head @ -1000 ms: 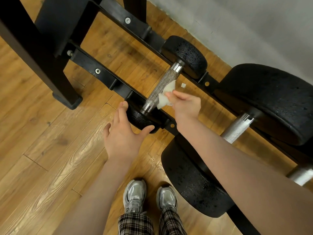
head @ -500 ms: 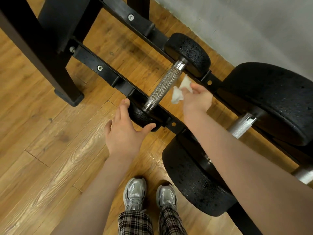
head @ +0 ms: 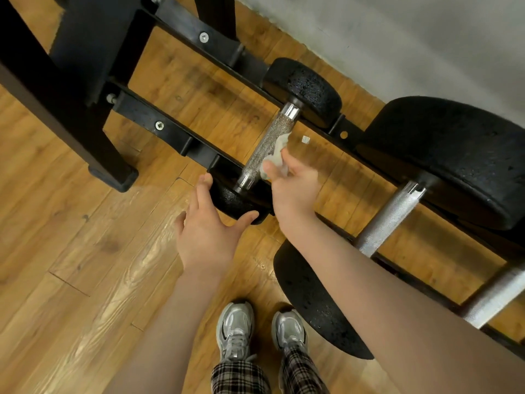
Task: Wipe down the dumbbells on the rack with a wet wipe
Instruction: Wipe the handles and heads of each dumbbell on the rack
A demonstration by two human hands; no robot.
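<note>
My right hand (head: 294, 184) pinches the limp white wet wipe (head: 277, 156) against the small black dumbbell's knurled steel handle (head: 268, 147), grippy and rigid, while my left hand (head: 206, 228), fingers spread, steadies its near head.

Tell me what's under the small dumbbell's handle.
Under the small dumbbell handle lies bare wooden floor, seen between the two black rack rails. The wet wipe and the right hand pinching it cover the floor beside it.

Three black rubber-headed dumbbells with knurled steel handles (head: 270, 146), one crumpled white wet wipe (head: 277, 157), one black steel rack (head: 176, 135), two silver sneakers (head: 235, 331)
</note>
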